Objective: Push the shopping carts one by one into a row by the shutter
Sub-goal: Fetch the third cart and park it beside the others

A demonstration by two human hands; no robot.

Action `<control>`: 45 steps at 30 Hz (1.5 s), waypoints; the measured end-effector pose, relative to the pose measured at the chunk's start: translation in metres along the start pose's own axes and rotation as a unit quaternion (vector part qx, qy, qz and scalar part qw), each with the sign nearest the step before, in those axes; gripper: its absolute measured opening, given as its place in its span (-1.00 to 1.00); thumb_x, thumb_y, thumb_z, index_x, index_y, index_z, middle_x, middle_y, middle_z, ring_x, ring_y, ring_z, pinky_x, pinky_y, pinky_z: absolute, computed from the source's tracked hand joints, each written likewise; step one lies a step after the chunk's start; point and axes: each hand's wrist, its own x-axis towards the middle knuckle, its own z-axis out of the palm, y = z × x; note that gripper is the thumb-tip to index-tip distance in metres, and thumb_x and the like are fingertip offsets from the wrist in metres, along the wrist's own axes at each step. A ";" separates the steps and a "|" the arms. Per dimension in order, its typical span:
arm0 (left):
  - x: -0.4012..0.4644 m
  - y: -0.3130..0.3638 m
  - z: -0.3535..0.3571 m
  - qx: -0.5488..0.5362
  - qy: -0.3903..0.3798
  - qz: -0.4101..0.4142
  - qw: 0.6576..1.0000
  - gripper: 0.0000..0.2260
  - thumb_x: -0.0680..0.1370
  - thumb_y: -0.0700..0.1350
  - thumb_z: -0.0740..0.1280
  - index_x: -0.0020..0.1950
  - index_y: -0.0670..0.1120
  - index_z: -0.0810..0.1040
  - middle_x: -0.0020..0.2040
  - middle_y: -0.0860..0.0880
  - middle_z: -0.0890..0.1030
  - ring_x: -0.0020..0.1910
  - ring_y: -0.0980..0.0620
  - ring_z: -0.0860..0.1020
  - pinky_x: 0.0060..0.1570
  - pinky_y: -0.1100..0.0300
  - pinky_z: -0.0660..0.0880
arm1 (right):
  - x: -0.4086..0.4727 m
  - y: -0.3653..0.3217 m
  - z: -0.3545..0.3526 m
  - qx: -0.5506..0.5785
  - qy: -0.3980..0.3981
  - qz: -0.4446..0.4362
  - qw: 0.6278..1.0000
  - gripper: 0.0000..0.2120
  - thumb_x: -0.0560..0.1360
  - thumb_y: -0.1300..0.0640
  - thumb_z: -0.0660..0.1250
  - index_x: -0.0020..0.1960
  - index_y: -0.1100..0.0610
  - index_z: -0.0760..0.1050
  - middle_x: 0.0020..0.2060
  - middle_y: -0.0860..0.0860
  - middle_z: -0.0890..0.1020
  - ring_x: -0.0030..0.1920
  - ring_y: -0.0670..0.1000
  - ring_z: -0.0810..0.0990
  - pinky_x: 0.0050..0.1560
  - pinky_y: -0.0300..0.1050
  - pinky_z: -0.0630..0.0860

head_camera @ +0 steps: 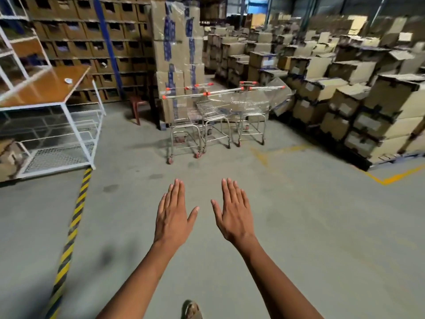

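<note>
Three metal shopping carts with orange handle caps stand side by side ahead of me on the grey floor: a left cart, a middle cart and a right cart. Their handles face me. My left hand and my right hand are stretched out flat, palms down, fingers apart, holding nothing. Both hands are well short of the carts, with bare floor between. No shutter is in view.
A tall stack of wrapped cartons rises behind the carts. Rows of cardboard boxes fill the right side. A white-framed table with a wooden top stands at the left, beside black-and-yellow floor tape. A red stool sits by the shelving.
</note>
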 end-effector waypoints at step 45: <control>1.053 0.410 0.598 -0.057 -0.051 0.134 0.988 -0.22 0.65 0.27 0.12 0.66 -0.09 -0.17 0.68 -0.05 -0.06 0.64 0.02 -0.05 0.59 0.01 0.02 | 0.926 0.780 0.148 -0.091 0.045 0.136 0.986 -0.32 0.73 -0.27 -0.09 0.71 0.08 -0.07 0.69 0.05 0.04 0.68 0.03 -0.09 0.66 0.06 -0.07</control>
